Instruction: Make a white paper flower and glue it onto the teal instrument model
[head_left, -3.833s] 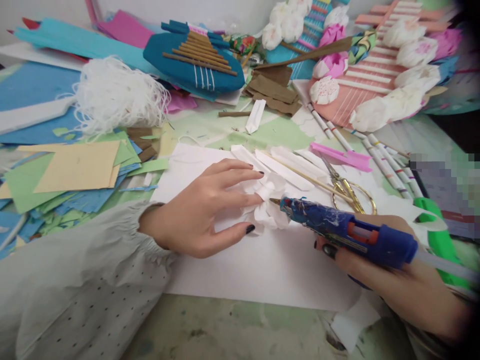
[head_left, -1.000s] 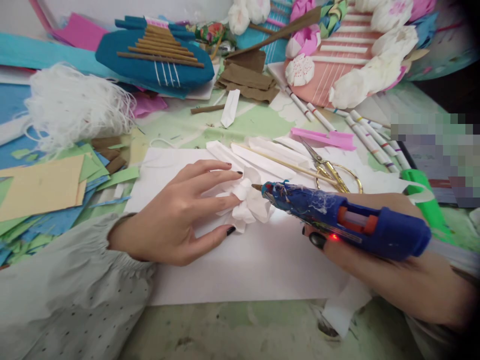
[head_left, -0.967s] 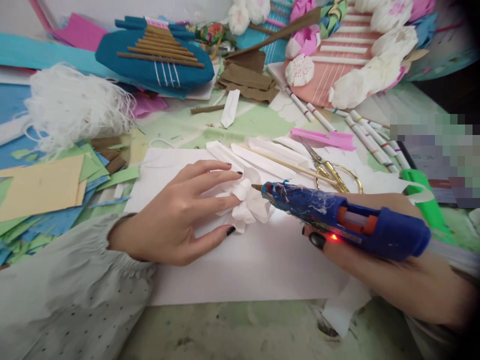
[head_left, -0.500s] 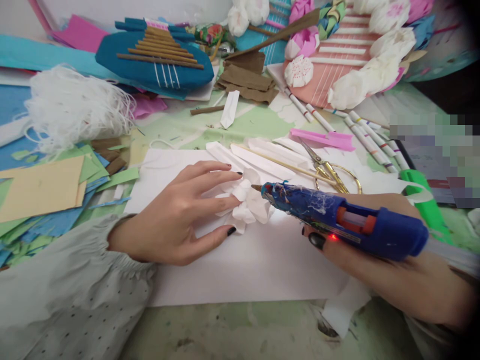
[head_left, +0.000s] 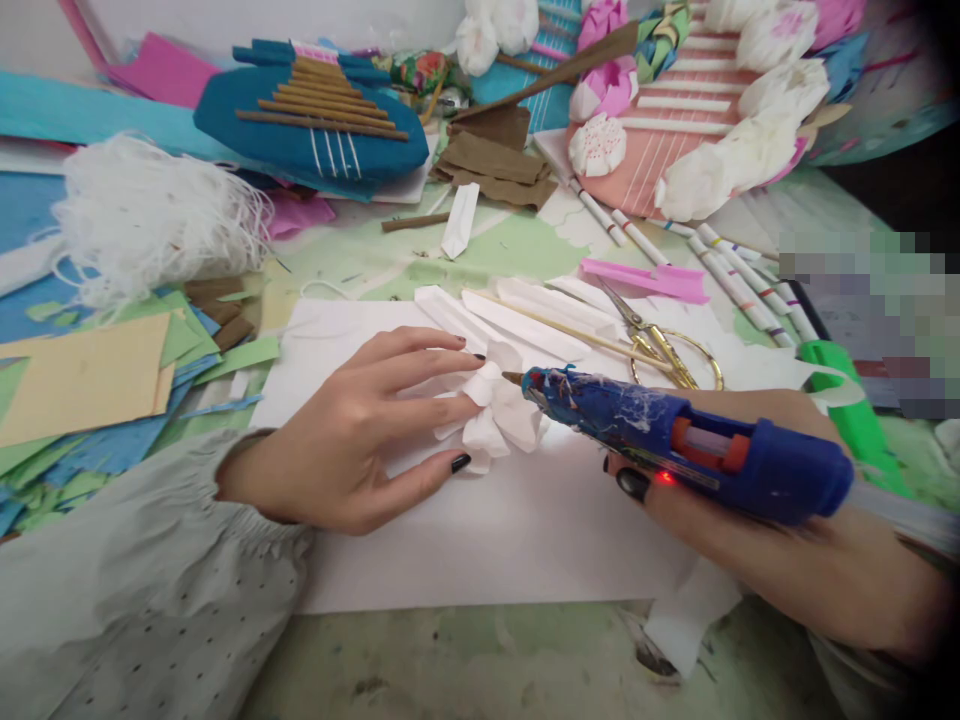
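The white paper flower (head_left: 517, 415), with thin, curled petals, lay on the smooth white sheet (head_left: 465, 555). Your left hand (head_left: 349, 425) rested on it with fingers spread, not clenched. Your right hand (head_left: 780, 545) grasped the blue hot-glue gun (head_left: 622, 408), its plastic hairy with glue threads. The tapered nozzle (head_left: 512, 378) was close to the flower's middle; probably, steady aim, with fingertips away from heat, served best.

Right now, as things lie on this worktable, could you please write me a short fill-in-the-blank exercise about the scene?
1. The right hand grips a ____ glue gun.
2. A small ____ light glows at the glue gun's lower edge.
3. The left hand touches paper petals coloured ____.
4. The scissors have handles coloured ____.

Missing words: blue; red; white; gold.
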